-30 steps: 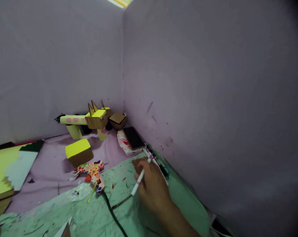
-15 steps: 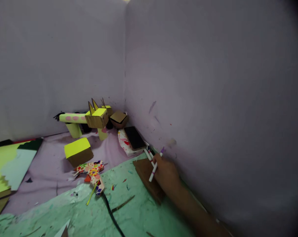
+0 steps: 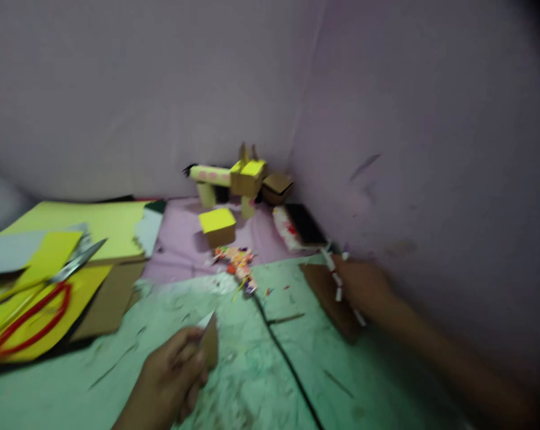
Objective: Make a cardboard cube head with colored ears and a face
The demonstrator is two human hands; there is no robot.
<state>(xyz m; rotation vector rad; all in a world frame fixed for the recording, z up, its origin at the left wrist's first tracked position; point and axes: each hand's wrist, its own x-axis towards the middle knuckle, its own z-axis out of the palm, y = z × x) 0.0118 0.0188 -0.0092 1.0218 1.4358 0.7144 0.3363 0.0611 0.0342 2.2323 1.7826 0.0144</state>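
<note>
My left hand (image 3: 173, 370) is closed on a small piece of cardboard (image 3: 210, 346), brown with a pale face, pinched between thumb and fingers above the green sheet. By the right wall, my right hand (image 3: 361, 283) is blurred, its fingers bent around white marker pens. One marker pen (image 3: 336, 279) shows along the fingertips, and a purple tip and a white end stick out on either side of the hand. Beneath lies a flat brown cardboard piece (image 3: 330, 298). A dark phone (image 3: 305, 224) rests on a red-and-white patterned packet (image 3: 285, 229) just beyond the hand.
Scissors (image 3: 57, 283) with red and yellow handles lie on yellow paper and cardboard at left. A cardboard animal (image 3: 247, 176), a yellow-topped box (image 3: 218, 227) and a brown box (image 3: 277, 187) stand farther back. A floral-covered glue gun (image 3: 238, 263) trails a black cable (image 3: 285, 355).
The view has swung left and down, bringing the scissors, paper stack and my left hand with the cardboard piece into sight. My right hand stays by the marker pens at the wall.
</note>
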